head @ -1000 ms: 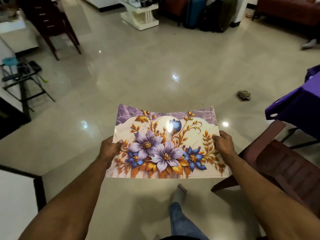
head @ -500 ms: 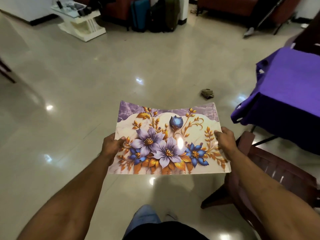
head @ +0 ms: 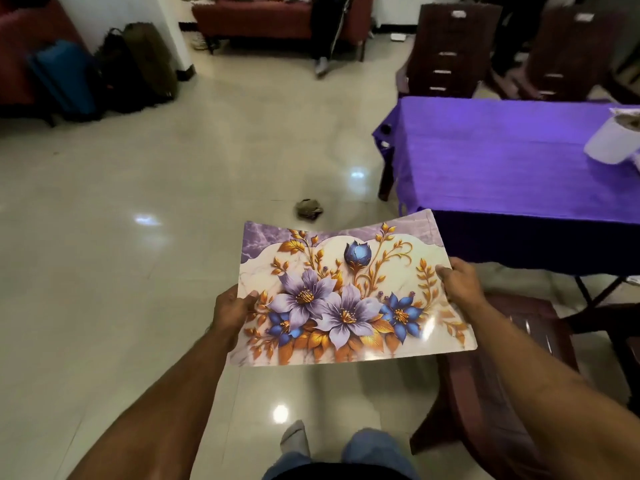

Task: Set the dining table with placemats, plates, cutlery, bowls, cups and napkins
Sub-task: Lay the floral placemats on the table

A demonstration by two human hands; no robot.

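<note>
The placemat was held level above the floor, the left hand at its left edge and the right hand at its right edge. The surface stood ahead and to the right, its near corner just beyond the placemat's far right corner. A roll of paper lay on the surface toward its right end. Two chairs stood behind the surface; another chair stood before it, below the right forearm. A small crumpled object lay on the floor just beyond the placemat. Luggage stood far left, beside a wall.
</note>
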